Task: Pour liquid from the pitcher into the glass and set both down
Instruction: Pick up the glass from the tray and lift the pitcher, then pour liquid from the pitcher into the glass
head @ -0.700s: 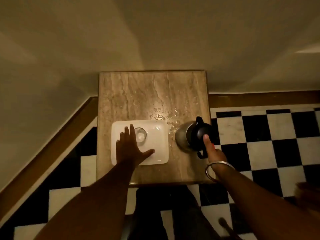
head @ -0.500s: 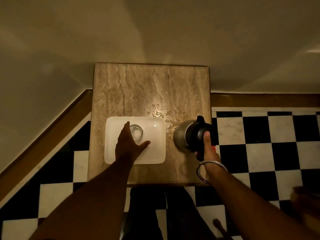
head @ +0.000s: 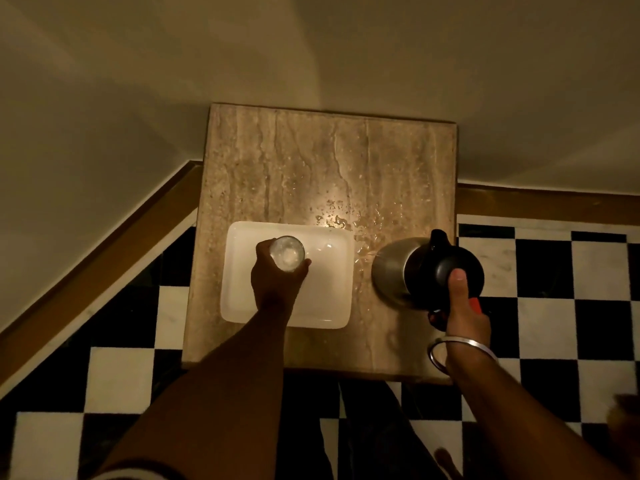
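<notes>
A clear glass (head: 286, 252) stands in the white rectangular tray (head: 325, 299) on the small stone table (head: 329, 168). My left hand (head: 277, 282) is wrapped around the glass from the near side. To the right of the tray sits a steel pitcher (head: 391, 271) with a black lid and spout. My right hand (head: 464, 310) grips its black handle, thumb pressed on the lid. A metal bangle (head: 460, 348) circles that wrist.
Spilled drops (head: 349, 220) wet the table behind the tray and pitcher. A black-and-white checkered floor (head: 554, 289) surrounds the table. Walls with a wooden skirting (head: 104, 251) close in behind and left. My legs show below the near table edge.
My left hand, which lay flat on the tray beside the glass, has closed around the glass. My right hand has shifted from touching the pitcher's handle to gripping it with the thumb on the lid.
</notes>
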A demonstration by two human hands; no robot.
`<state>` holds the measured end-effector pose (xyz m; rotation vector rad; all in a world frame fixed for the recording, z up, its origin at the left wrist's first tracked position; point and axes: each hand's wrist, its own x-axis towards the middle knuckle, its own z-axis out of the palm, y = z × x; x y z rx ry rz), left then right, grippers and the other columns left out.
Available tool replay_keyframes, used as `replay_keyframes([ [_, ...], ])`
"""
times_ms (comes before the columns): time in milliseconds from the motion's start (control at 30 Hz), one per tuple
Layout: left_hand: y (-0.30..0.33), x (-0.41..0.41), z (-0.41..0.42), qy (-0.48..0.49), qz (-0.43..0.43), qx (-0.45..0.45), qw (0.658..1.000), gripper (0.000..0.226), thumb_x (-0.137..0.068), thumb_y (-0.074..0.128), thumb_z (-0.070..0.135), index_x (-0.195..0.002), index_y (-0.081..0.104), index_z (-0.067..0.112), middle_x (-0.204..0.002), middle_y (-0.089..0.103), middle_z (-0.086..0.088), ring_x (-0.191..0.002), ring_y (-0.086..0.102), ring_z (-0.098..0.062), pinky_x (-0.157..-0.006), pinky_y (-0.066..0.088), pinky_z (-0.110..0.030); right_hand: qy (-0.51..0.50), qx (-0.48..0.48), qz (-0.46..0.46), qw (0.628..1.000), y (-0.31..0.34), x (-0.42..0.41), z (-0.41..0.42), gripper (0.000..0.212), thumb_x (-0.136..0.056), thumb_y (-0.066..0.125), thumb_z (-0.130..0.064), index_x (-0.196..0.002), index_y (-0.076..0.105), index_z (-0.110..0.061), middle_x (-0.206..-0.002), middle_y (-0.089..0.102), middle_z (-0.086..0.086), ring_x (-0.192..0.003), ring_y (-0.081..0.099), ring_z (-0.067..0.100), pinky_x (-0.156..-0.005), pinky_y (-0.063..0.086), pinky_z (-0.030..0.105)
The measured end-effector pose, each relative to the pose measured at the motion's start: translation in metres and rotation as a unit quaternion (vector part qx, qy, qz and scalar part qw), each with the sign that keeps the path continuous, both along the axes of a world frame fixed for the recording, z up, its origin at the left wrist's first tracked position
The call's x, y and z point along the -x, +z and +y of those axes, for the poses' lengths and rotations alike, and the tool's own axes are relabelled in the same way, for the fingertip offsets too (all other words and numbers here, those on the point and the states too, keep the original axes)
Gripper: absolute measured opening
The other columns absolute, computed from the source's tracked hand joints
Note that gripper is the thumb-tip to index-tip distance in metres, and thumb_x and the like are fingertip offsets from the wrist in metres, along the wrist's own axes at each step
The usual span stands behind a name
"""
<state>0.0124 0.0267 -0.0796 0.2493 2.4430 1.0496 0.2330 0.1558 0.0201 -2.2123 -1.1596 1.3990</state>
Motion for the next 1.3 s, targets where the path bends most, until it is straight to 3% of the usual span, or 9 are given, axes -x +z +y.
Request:
replay_keyframes([
  [100,0.013,0.009,-0.006,-0.072,0.01,0.01,0.997,0.074,-0.063,0.089,0.038,-0.121,0.044,0.029,-0.111,0.059,0.01,-0.1,0.054,-0.012,-0.089,0.044,-0.032,0.021,-0.033,-0.022,0.999,0.001,0.001,0.01,0.046,-0.081,0.062,-0.065,-0.064,0.057,-0.023,-0.066,0.062,0.003,-0.065,0.061,0.021,-0.077,0.051,0.044],
  [233,0.037,0.021,-0.009,-0.097,0.035,-0.006,0.995,0.071,-0.062,0.089,0.036,-0.118,0.046,0.032,-0.108,0.059,0.013,-0.099,0.056,-0.011,-0.086,0.047,-0.032,0.064,-0.07,-0.034,0.995,0.009,0.007,0.03,0.055,-0.078,0.069,-0.059,-0.058,0.058,-0.01,-0.056,0.057,0.009,-0.053,0.055,0.024,-0.056,0.043,0.031],
  [433,0.092,0.02,-0.004,-0.117,0.082,-0.036,0.989,0.068,-0.058,0.091,0.021,-0.116,0.055,0.02,-0.109,0.063,0.001,-0.101,0.058,-0.018,-0.086,0.046,-0.031,0.23,-0.085,-0.013,0.969,0.061,0.005,0.048,0.069,-0.073,0.071,-0.058,-0.056,0.058,0.008,-0.053,0.058,0.026,-0.053,0.057,0.037,-0.06,0.046,0.038],
  [600,0.15,0.01,-0.003,-0.134,0.066,-0.055,0.987,0.07,-0.056,0.091,0.019,-0.117,0.058,0.023,-0.111,0.058,0.001,-0.101,0.055,-0.015,-0.087,0.044,-0.025,0.351,-0.093,0.0,0.932,0.147,0.01,0.062,0.057,-0.055,0.067,-0.067,-0.038,0.045,-0.017,-0.033,0.046,-0.001,-0.039,0.047,0.024,-0.053,0.041,0.034],
  [700,0.177,0.008,-0.004,-0.139,0.058,-0.078,0.985,0.072,-0.056,0.091,0.021,-0.119,0.058,0.025,-0.115,0.057,0.003,-0.104,0.054,-0.01,-0.087,0.041,-0.013,0.432,-0.098,-0.008,0.896,0.2,0.024,0.065,0.061,-0.051,0.065,-0.075,-0.037,0.046,-0.019,-0.034,0.049,0.007,-0.036,0.05,0.025,-0.049,0.044,0.035],
  [767,0.196,0.008,-0.004,-0.158,0.051,-0.093,0.982,0.072,-0.056,0.091,0.025,-0.119,0.057,0.027,-0.116,0.06,0.006,-0.106,0.054,-0.007,-0.088,0.044,-0.018,0.484,-0.106,-0.037,0.868,0.234,0.037,0.062,0.068,-0.05,0.06,-0.082,-0.04,0.049,-0.015,-0.04,0.055,0.014,-0.038,0.056,0.03,-0.046,0.047,0.039],
  [900,0.223,0.014,-0.009,-0.211,0.041,-0.112,0.97,0.077,-0.059,0.089,0.031,-0.126,0.051,0.031,-0.119,0.063,0.01,-0.106,0.058,-0.006,-0.088,0.046,-0.018,0.575,-0.147,-0.121,0.796,0.288,0.061,0.045,0.074,-0.046,0.048,-0.092,-0.039,0.045,-0.018,-0.034,0.039,-0.003,-0.033,0.037,0.015,-0.043,0.032,0.03],
  [1067,0.247,0.03,-0.012,-0.246,0.046,-0.146,0.957,0.077,-0.058,0.089,0.034,-0.12,0.044,0.038,-0.109,0.065,0.012,-0.094,0.062,-0.006,-0.074,0.046,-0.01,0.6,-0.197,-0.196,0.75,0.33,0.09,0.02,0.076,-0.043,0.044,-0.093,-0.039,0.043,-0.018,-0.034,0.035,-0.006,-0.034,0.036,0.014,-0.042,0.03,0.028],
  [1300,0.266,0.05,-0.025,-0.29,0.098,-0.163,0.938,0.074,-0.063,0.087,0.039,-0.125,0.049,0.03,-0.117,0.065,0.007,-0.099,0.061,-0.011,-0.075,0.045,-0.014,0.612,-0.239,-0.248,0.712,0.361,0.125,-0.009,0.073,-0.043,0.041,-0.095,-0.041,0.047,-0.023,-0.033,0.041,-0.008,-0.034,0.044,0.01,-0.041,0.031,0.024],
])
